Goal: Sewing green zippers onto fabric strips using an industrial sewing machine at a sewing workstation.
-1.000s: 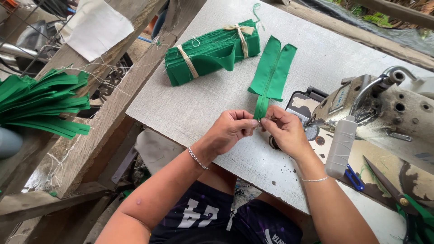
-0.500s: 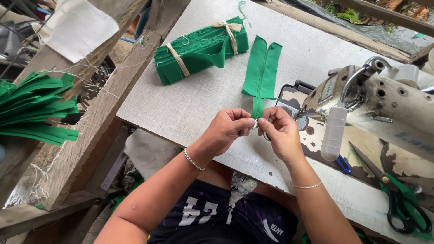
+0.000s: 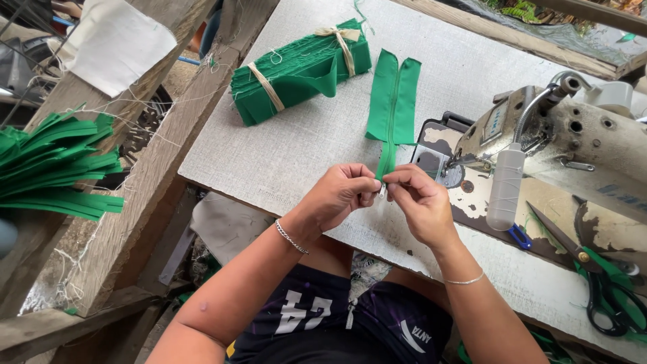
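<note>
Both of my hands meet at the near edge of the table, pinching the bottom end of a green zipper strip. My left hand closes its fingertips on the strip from the left, and my right hand closes on it from the right, thumbs nearly touching. From my fingers the strip runs away from me across the table, narrow at the pinch, then spreading into two flat green tapes with the teeth line between them.

I see a pale grey, speckled tabletop with a rough wooden frame on its left. A worn sewing machine stands at the right, with a white bottle beside it and green-handled scissors nearer me. A bundle of green strips, tied with two tan bands, lies at the far left of the table. More loose green strips fan out beyond the frame.
</note>
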